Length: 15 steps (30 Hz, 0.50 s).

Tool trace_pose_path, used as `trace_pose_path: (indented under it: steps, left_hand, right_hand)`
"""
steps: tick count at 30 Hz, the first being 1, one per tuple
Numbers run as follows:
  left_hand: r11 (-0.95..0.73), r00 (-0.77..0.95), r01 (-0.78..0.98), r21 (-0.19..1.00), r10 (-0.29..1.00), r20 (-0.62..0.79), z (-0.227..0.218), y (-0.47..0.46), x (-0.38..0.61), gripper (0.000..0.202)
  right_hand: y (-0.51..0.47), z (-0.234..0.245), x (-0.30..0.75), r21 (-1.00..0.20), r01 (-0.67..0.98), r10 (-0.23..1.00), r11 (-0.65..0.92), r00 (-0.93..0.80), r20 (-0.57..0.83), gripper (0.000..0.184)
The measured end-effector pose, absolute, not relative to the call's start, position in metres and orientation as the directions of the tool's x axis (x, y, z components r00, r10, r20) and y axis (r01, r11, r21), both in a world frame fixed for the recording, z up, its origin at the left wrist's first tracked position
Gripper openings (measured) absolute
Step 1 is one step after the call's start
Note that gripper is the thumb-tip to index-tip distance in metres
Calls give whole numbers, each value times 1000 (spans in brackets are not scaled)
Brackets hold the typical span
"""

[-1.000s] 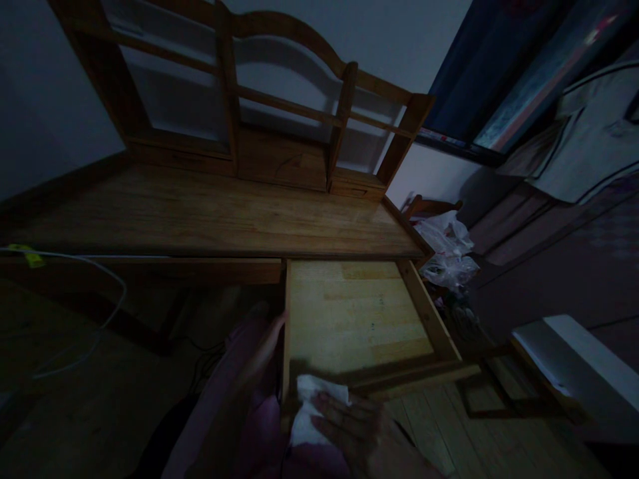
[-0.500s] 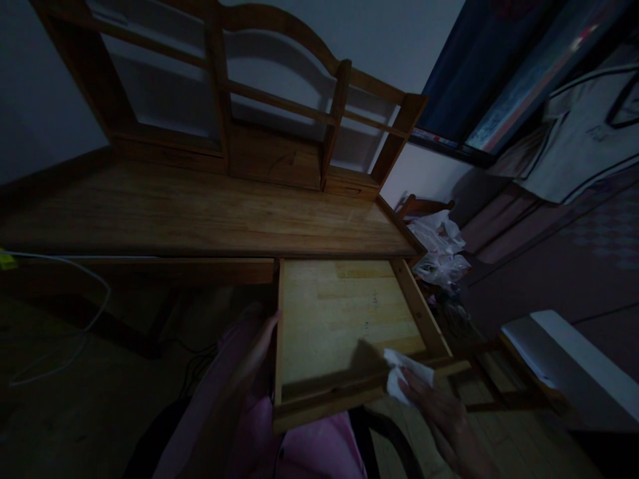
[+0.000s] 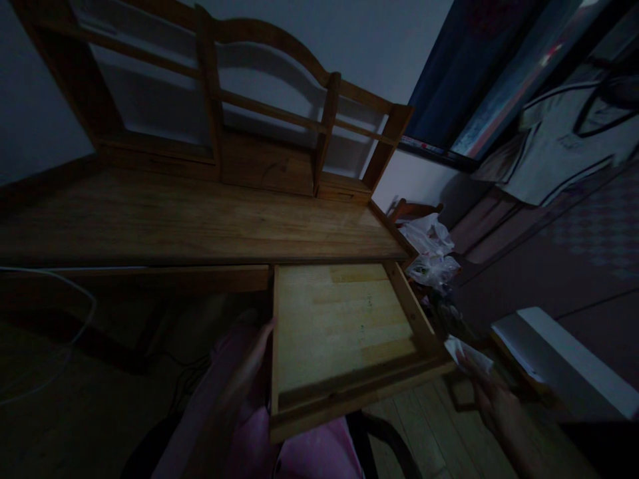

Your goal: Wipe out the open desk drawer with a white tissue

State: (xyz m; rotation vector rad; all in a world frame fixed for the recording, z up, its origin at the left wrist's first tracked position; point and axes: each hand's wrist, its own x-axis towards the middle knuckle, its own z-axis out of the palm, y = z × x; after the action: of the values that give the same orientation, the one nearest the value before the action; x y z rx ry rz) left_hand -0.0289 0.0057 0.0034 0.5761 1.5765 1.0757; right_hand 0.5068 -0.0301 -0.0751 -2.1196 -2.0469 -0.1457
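So the right hand [image 3: 494, 396] has gone all the way across: a second ago it had the white cloth [image 3: 472, 354] spread on the pulled-out drawer's [image 3: 339, 326] front left corner, half a second ago it was near the right end, now it's out by the right corner. Cloth's bunched narrower too. Hand's shadow has left the drawer floor, and the cable's [image 3: 93, 303] yellow tag slid out of view.

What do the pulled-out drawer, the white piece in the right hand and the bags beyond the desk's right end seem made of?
Drawer: wood, pale inside, seemingly matt, showing joined strips. White piece in the right hand: tissue or thin cloth; folded, matt, too dim to settle. Bags: probably thin plastic, crinkled, glossy, partly see-through.
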Motion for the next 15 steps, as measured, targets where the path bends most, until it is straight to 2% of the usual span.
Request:
trace_pose_path:
  steps: [2, 5, 8, 12, 15]
  left_hand:
    - [469, -272, -129, 874, 831, -486, 10, 5, -30, 39]
    - [456, -253, -115, 883, 846, -470, 16, 5, -31, 36]
    - [481, -280, -150, 864, 817, -504, 17, 6, -31, 41]
    - [513, -242, -154, 844, 809, -536, 21, 9, -29, 36]
    - [495, -224, -130, 859, 829, -512, 24, 9, -28, 33]
  right_hand:
    - [-22, -70, 514, -54, 992, 970, -112, 121, 212, 55]
    - [-8, -62, 513, -89, 992, 962, -91, 110, 248, 54]
    - [7, -56, 496, -46, 998, 989, -52, 58, 139, 51]
    - [18, -48, 463, 220, 975, 998, -17, 30, -54, 42]
    - [24, -37, 436, 377, 925, 993, 37, 8, -116, 32]
